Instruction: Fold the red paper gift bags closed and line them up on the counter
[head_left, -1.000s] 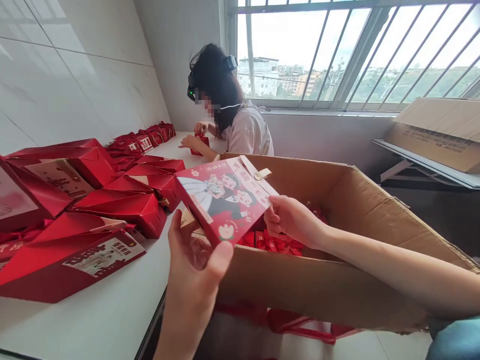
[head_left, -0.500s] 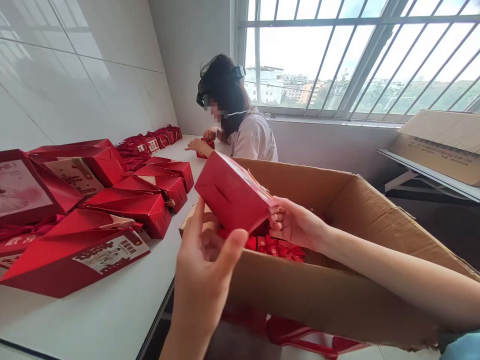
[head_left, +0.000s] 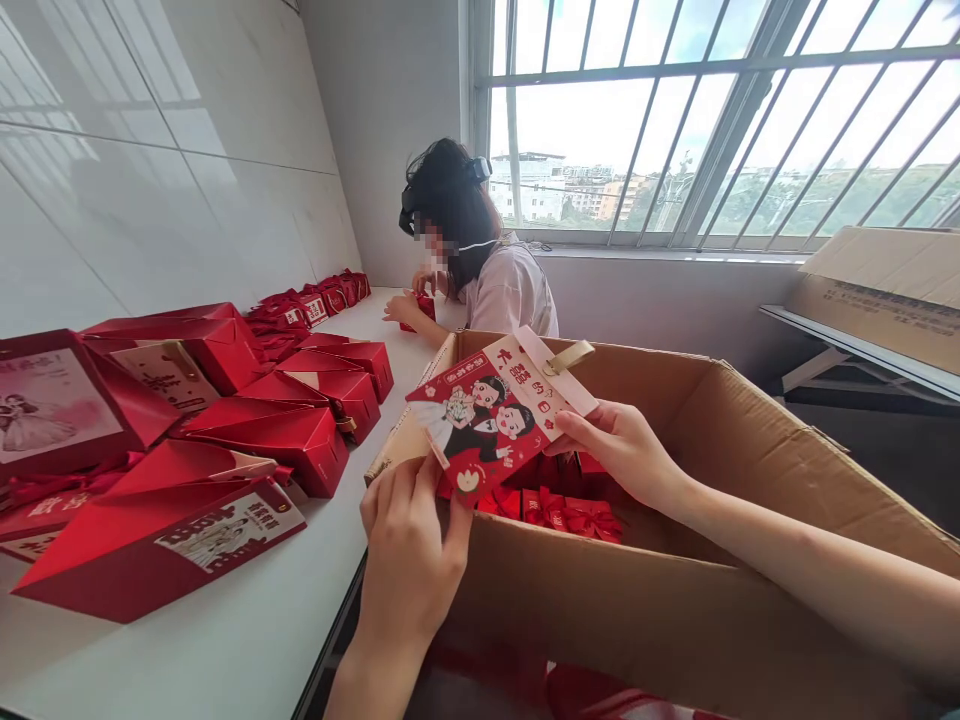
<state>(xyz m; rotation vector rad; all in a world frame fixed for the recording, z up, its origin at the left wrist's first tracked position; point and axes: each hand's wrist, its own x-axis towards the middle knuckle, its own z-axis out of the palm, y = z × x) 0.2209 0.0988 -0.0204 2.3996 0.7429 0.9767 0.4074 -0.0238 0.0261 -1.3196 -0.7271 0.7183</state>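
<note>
Leaning at the far left of the white counter (head_left: 247,645), a red box with a pink picture panel (head_left: 49,400) is showing a figure in a wide gown. Just beside it, a larger front box (head_left: 150,545) is lying tilted, its printed label facing my side, while more red boxes (head_left: 262,435) are standing close together behind. Farther back, small ribboned bundles (head_left: 319,305) are lining the wall. Next along, the worker's left hand (head_left: 416,530) is bending its fingers at the lower left corner of an illustrated red box (head_left: 480,425), the thumb resting near the bottom; whether it is gripping or merely steadying, I cannot tell. That box is hanging tilted over the open carton (head_left: 622,610), its cartoon couple facing the worker and a pale clasp (head_left: 570,357) sticking out at the top. Beyond, a co-worker (head_left: 510,285) in a light shirt and a head strap is bending over a small red item (head_left: 418,312). Inside the carton, red ribboned packets (head_left: 559,510) are lying bunched together. The worker's right hand (head_left: 619,450) is pinching the illustrated box's right edge between thumb and fingers. Behind, a barred window (head_left: 577,130) is letting in daylight, and at far right a cardboard box (head_left: 885,290) is resting on a pale-topped stand (head_left: 862,350).
</note>
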